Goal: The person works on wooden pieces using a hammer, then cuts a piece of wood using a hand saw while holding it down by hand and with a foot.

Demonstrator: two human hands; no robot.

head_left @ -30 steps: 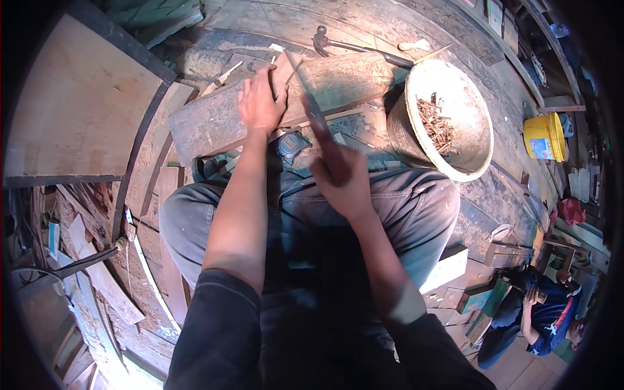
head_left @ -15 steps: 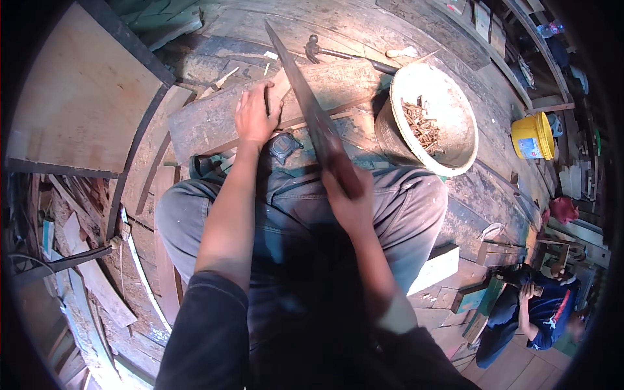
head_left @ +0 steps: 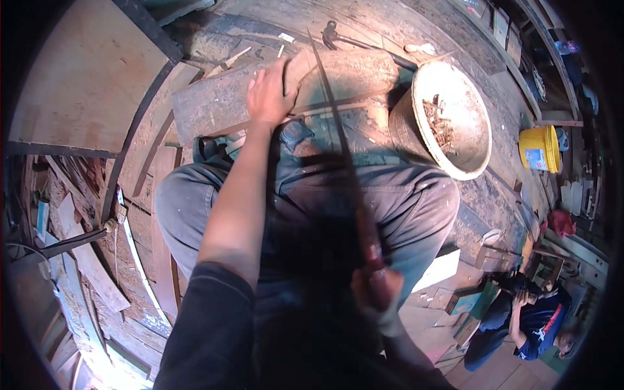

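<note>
A wooden board (head_left: 211,104) lies crosswise on the floor in front of my knees. My left hand (head_left: 268,97) rests flat on its top, fingers stretched and thumb spread to the right. My right hand (head_left: 380,292), blurred, is closed round the reddish-brown handle of a handsaw (head_left: 337,123) low by my right thigh. The blade points away from me and crosses the board to the right of my left hand. Whether its teeth sit in the wood cannot be made out. Below my left wrist lies a dark, compact case like a tape measure (head_left: 297,134).
A hammer (head_left: 351,43) lies beyond the board. At its right end stands a pale bucket (head_left: 404,120) holding brown nail-like pieces. A yellow bucket (head_left: 539,148) is farther right. Another person (head_left: 543,322) sits at the lower right. Wood scraps (head_left: 91,260) fill the left side.
My right hand has pulled the saw back toward my body and slightly right, drawing the blade nearer. My left hand stays on the board. The whole view has shifted slightly.
</note>
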